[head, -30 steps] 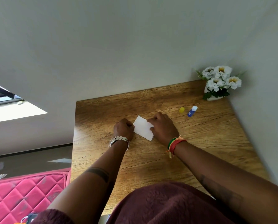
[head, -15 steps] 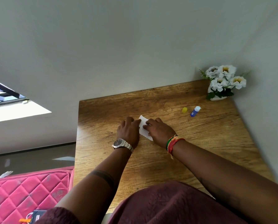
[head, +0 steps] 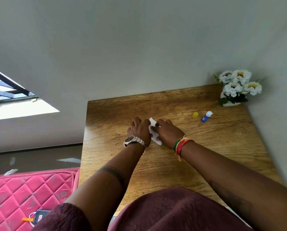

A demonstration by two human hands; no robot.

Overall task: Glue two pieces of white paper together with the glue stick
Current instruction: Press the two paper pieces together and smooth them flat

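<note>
White paper (head: pixel 153 130) lies flat on the wooden table (head: pixel 206 147), mostly covered by both hands; only a strip between them shows. My left hand (head: pixel 139 130), with a wristwatch, presses flat on the paper's left part. On the right part rests my right hand (head: pixel 168 133), wearing coloured wristbands, also pressing down. I cannot tell whether one or two sheets lie there. The blue glue stick (head: pixel 206 116) with a white tip lies uncapped to the right, apart from both hands. Its yellow cap (head: pixel 195 114) sits just left of it.
A white pot of white flowers (head: pixel 237 87) stands in the table's far right corner against the wall. A pink quilted mattress (head: pixel 22 194) lies on the floor to the left, below the table's left edge.
My left hand has opened from a fist and slid right onto the paper. Both hands have closed in, so much less paper shows.
</note>
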